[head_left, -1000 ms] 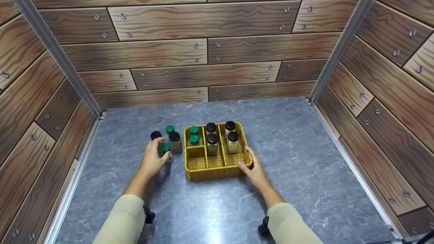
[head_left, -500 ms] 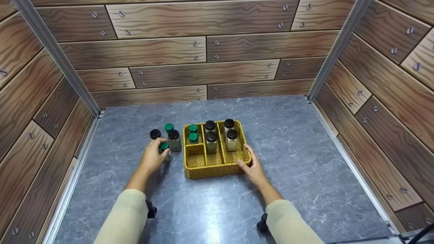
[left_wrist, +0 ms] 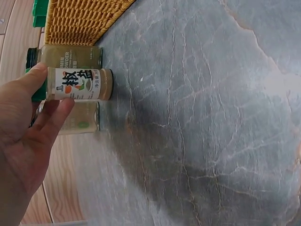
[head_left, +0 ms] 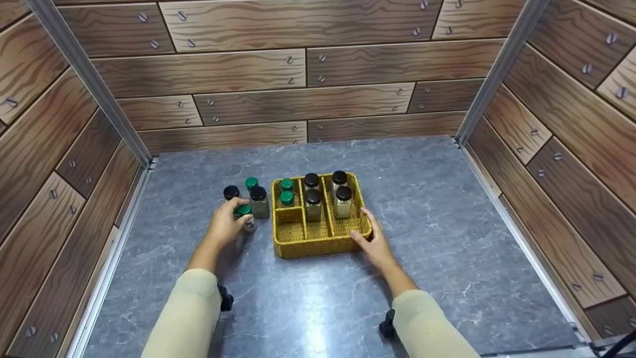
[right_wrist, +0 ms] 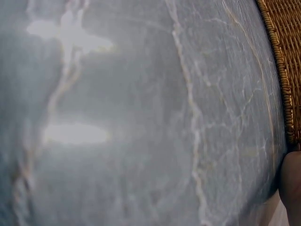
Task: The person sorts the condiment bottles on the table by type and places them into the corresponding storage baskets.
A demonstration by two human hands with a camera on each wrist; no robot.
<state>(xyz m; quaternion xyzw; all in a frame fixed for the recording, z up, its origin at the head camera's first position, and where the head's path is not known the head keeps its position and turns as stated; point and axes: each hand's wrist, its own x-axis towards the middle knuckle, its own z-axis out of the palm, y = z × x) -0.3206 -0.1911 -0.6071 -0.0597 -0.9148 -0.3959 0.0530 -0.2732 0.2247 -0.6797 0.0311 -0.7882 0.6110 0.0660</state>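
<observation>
Item: small clear jar (left_wrist: 87, 84), green-capped, paper label, pale contents, upright at the basket's left; whether its base touches the surface (head_left: 437, 199) cannot be told. Left hand (head_left: 227, 223): thumb and fingers pinch it about the cap and shoulder. Handling, as judged: light, rigid, smooth enough to slip, breakable if glass; best held round the upper body, below the cap (caps may turn).

Support: woven basket (head_left: 308, 249), probably light and slightly yielding; right hand (head_left: 376, 243) grips its near right corner.

Adjacent: dark-capped cumin jar (head_left: 259, 208), close behind and the likeliest obstruction; second dark-capped jar (head_left: 231, 192); another green-capped jar (head_left: 252, 183). Partitions and left wall need clearing. Within the basket: two green-capped jars (head_left: 286, 199), four black-capped jars (head_left: 313, 209).
</observation>
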